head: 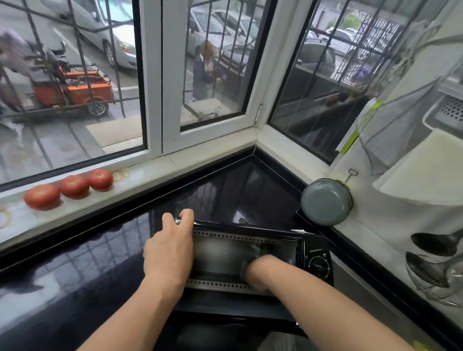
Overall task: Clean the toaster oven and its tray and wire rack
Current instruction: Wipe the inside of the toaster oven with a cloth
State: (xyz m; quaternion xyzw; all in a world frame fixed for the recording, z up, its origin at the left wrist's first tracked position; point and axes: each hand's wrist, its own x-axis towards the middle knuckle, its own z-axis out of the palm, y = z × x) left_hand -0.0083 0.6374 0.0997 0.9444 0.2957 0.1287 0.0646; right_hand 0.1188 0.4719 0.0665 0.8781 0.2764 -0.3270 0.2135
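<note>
While the toaster oven [249, 261] sits on the dark glossy countertop [82, 260] in the corner below the window, we steady it with our left hand [169, 250], laid on its top left corner with the fingers curled over the far edge. Our right hand [259, 273] reaches inside the open cavity; it is blurred, and we cannot tell whether its fingers hold a cloth or anything else. The oven door [232, 309] hangs open toward us, and the control dials [318, 266] sit on the oven's right side. We see neither tray nor wire rack clearly inside. On the pale windowsill [148, 169], three tomatoes [73, 186] lie in a row, well apart from the oven. A grey pot [326, 201] hangs on the tiled wall at right, and ladles [433, 244] hang farther right.
</note>
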